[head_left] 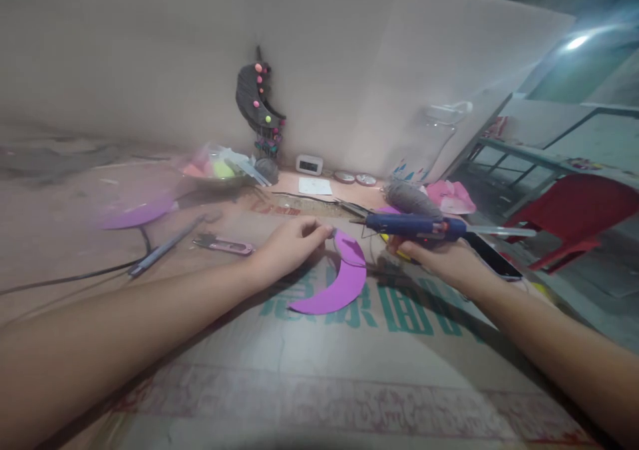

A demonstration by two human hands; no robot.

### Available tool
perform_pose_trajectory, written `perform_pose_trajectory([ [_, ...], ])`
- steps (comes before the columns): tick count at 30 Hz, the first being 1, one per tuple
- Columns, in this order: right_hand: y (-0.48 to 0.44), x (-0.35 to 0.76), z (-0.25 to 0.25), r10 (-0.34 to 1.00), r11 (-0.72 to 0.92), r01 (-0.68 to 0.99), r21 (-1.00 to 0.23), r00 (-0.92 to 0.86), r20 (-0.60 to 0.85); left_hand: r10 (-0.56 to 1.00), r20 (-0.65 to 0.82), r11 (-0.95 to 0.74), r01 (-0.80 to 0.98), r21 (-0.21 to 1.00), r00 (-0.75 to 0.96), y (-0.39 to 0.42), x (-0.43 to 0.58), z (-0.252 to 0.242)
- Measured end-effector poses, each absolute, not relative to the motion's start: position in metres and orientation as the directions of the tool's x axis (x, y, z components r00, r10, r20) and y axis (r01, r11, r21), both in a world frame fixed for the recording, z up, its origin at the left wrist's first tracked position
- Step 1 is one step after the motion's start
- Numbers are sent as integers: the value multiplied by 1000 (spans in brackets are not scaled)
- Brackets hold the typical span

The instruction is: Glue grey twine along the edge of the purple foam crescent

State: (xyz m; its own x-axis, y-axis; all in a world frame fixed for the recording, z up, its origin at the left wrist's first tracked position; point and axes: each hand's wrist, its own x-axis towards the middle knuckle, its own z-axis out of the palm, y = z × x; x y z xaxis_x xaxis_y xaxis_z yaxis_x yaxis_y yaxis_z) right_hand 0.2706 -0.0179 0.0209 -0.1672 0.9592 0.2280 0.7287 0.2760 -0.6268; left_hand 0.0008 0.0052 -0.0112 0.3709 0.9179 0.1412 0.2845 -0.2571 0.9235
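My left hand [299, 243] pinches the upper tip of a purple crescent [352, 283], which looks like foam or card. A seam crosses the crescent near its top, and its lower tip points left above the printed sheet. In my right hand [434, 257] is a blue hot glue gun [414, 225], its fingers wrapped round the handle. The nozzle points left, close above and to the right of the crescent's top, apart from it. A clear glue stick [502, 231] sticks out of the gun's back. Scissors [352, 207] lie behind the nozzle.
A craft knife [224, 245] and a grey pen-like stick [167, 245] lie left. Behind are a bowl [214, 178], a small clock [309, 165], grey yarn [412, 199] and a plastic jar [422, 144]. A phone [492, 255] is at right. A yarn-wrapped crescent [252, 97] hangs on the wall.
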Motion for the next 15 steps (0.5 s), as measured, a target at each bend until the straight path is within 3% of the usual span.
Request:
perform_pose_trajectory([
  [5, -29, 258, 5, 929, 369, 655, -659, -285, 237, 919, 138, -263, 314, 912, 370, 3, 0, -10],
  [12, -30, 256, 1, 941, 307, 763, -568, -156, 299, 924, 175, -306, 382, 872, 341, 1, -2, -5],
  [15, -31, 252, 3, 939, 320, 745, -585, -166, 303, 914, 190, -333, 392, 858, 359, 0, -1, -3],
])
